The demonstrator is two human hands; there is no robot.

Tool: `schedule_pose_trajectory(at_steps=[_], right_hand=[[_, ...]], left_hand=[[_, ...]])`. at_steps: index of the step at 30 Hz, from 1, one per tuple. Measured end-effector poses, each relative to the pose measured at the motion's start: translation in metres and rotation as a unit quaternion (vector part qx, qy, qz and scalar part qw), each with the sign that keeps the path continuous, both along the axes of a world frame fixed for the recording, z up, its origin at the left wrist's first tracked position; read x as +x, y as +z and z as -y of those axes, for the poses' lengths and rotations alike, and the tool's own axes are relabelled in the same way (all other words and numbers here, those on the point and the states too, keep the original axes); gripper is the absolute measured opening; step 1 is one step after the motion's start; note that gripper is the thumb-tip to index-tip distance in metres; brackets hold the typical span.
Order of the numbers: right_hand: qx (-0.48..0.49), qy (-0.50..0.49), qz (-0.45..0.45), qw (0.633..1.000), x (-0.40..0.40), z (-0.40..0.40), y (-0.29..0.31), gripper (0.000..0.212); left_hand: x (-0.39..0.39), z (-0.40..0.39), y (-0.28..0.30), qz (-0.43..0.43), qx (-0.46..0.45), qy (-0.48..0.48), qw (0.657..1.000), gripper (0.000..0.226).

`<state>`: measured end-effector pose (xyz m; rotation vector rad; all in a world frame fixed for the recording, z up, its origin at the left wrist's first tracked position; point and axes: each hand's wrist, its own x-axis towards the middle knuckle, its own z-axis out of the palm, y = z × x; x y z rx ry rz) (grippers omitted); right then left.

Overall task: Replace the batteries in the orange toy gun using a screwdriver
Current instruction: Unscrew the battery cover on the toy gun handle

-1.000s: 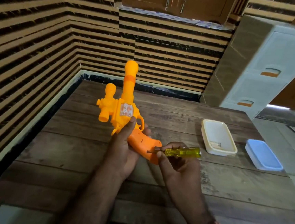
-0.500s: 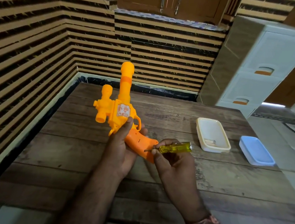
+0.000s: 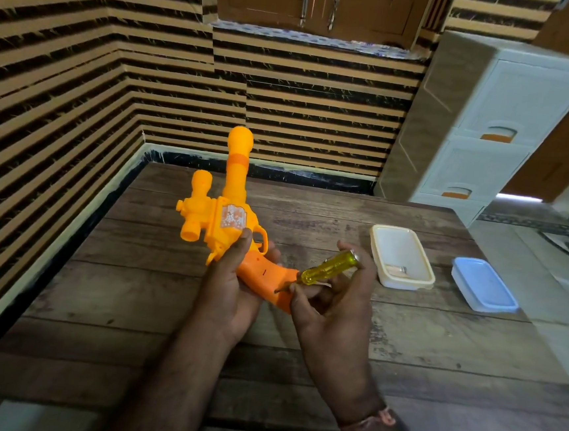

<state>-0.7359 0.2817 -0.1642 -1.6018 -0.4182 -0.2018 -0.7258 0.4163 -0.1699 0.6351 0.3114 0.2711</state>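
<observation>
Striped tan-and-black panels line the walls behind a wooden table (image 3: 437,338) that fills the lower part of the view, with a white drawer unit (image 3: 510,132) at 2 o'clock and brown cabinet doors (image 3: 315,5) at 12 o'clock.

2 containers sit on the table toward 3 o'clock. 1 is an open cream tub (image 3: 387,279), rectangular, holding at least 1 small metallic piece at its near end; what that piece is cannot be told. 1 pale blue tub (image 3: 483,284) lies just beside it to the right, apart from it; whether it is a lid or a closed box is unclear.

1 orange toy gun (image 3: 224,220) is held above the table's middle, barrel pointing up toward 12 o'clock, its darker orange grip slanting down toward 4 o'clock. The left hand (image 3: 231,296) wraps the gun where body meets grip, thumb pressed up beside the trigger guard, fingers curled behind.

1 screwdriver (image 3: 326,267) with a clear yellow handle angles from 2 o'clock down to 8 o'clock, its tip meeting the grip's lower face. The right hand (image 3: 333,309) holds it: thumb and forefinger pinch close near the shaft, while another finger reaches up against the handle's butt end. A thread band circles the right wrist.
</observation>
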Motion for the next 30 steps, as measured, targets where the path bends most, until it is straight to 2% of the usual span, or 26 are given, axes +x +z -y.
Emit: schedule_pose_trajectory(at_steps=[4,7,10,13,15,17,19,22,25,30], right_hand=[[-0.001,-0.007,0.025,1.000,-0.001,0.000,0.001,0.091],[-0.025,-0.010,0.056,0.998,-0.001,0.001,0.001,0.100],[-0.060,-0.006,0.085,0.995,0.003,0.004,0.005,0.090],[-0.049,-0.010,0.087,0.995,0.006,0.006,0.013,0.061],[-0.017,-0.037,0.089,0.995,0.010,0.008,0.015,0.040],[-0.006,-0.075,0.101,0.992,0.014,0.011,0.015,0.029],[0.008,-0.083,0.090,0.992,0.017,0.014,0.014,0.025],[0.002,-0.078,0.081,0.994,0.017,0.015,0.015,0.035],[0.005,-0.064,0.082,0.995,0.018,0.016,0.017,0.033],[0.013,-0.032,0.090,0.995,0.014,0.013,0.019,0.030]], left_hand=[[-0.001,0.001,-0.001,0.005,-0.009,-0.011,1.000,0.040],[-0.001,0.002,-0.001,0.000,-0.011,-0.017,1.000,0.049],[0.000,0.000,-0.006,-0.020,0.007,-0.014,1.000,0.057],[0.000,-0.001,-0.008,-0.026,0.016,-0.012,0.999,0.062],[0.000,-0.001,-0.008,-0.031,0.017,0.003,0.999,0.055],[0.002,0.000,-0.008,-0.035,0.018,0.019,0.999,0.047],[0.002,0.000,-0.007,-0.039,0.019,0.029,0.999,0.044],[0.002,0.000,-0.006,-0.043,0.026,0.031,0.998,0.038],[0.002,0.000,-0.006,-0.040,0.020,0.030,0.999,0.034],[0.003,-0.001,-0.005,-0.034,0.024,0.032,0.999,0.056]])
